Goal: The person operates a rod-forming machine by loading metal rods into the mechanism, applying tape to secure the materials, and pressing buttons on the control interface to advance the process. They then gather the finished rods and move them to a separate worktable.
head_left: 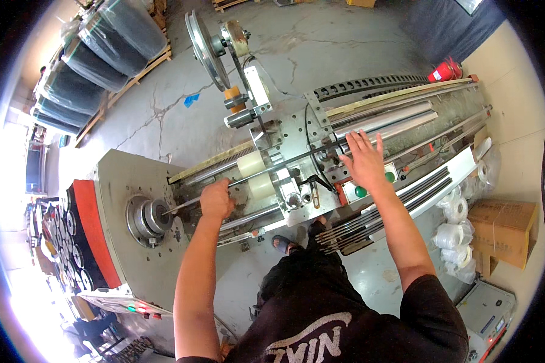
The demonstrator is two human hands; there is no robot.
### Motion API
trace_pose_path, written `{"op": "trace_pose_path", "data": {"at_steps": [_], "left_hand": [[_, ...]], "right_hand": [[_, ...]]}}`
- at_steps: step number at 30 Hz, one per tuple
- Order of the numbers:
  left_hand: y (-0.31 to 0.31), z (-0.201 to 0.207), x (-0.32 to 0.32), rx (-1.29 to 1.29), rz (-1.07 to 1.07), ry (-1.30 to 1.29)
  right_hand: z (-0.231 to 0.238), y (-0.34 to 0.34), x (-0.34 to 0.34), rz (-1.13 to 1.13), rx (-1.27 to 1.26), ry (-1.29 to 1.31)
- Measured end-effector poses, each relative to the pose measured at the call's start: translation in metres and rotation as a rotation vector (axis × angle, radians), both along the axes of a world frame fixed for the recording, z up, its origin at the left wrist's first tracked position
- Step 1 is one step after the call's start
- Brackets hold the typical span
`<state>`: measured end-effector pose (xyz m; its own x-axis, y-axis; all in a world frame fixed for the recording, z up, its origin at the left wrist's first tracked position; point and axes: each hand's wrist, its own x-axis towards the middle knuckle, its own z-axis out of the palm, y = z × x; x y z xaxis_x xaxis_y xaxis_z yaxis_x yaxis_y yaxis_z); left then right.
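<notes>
A long thin metal rod [254, 174] runs from the round chuck [158, 213] at the left, between two white rollers [250, 163], and over the steel carriage [293, 142]. My left hand [217, 199] is closed around the rod, between chuck and rollers. Over the carriage's right side, my right hand [364, 162] lies with its fingers stretched out at the rod's far part. Whether its palm presses on the rod is hidden. Just below that hand sit green buttons [361, 192] on a small panel. A black lever handle [317, 181] stands on the carriage.
Several similar rods [399, 202] lie in a white tray in front of the machine. A pulley wheel [204, 51] rises behind the carriage. The grey machine housing [118, 187] stands left. Cardboard boxes [499, 230] and wrapped white rolls [454, 239] are at right, a red extinguisher [445, 71] beyond.
</notes>
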<state>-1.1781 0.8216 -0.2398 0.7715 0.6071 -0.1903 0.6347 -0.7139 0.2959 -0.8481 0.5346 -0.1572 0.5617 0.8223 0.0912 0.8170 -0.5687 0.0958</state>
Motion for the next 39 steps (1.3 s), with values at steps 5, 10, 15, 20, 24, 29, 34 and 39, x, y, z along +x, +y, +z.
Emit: {"op": "trace_pose_path", "data": {"at_steps": [5,10,15,20,24,29,34,39], "left_hand": [[-0.016,0.008,0.03,-0.003,-0.036,0.026],[-0.02,0.005,0.032,-0.029,-0.07,-0.108],[-0.006,-0.005,0.004,-0.011,-0.034,-0.141],[0.028,-0.027,-0.051,0.032,0.004,-0.139],[0.052,-0.025,-0.091,0.042,0.064,-0.016],[0.074,-0.021,-0.113,-0.034,0.136,0.131],[0.061,-0.013,-0.07,-0.091,0.075,0.143],[0.036,-0.024,-0.025,-0.086,-0.003,0.039]], "right_hand": [[-0.004,0.01,-0.015,0.012,-0.012,0.009],[-0.006,0.021,-0.029,0.018,0.0,0.052],[-0.015,0.025,-0.037,0.047,0.019,0.028],[-0.016,0.033,-0.042,0.038,0.018,0.054],[-0.022,0.036,-0.045,0.051,0.037,0.044],[-0.023,0.043,-0.058,0.067,0.061,0.043],[-0.031,0.051,-0.07,0.07,0.071,0.04],[-0.029,0.06,-0.083,0.066,0.032,0.044]]}}
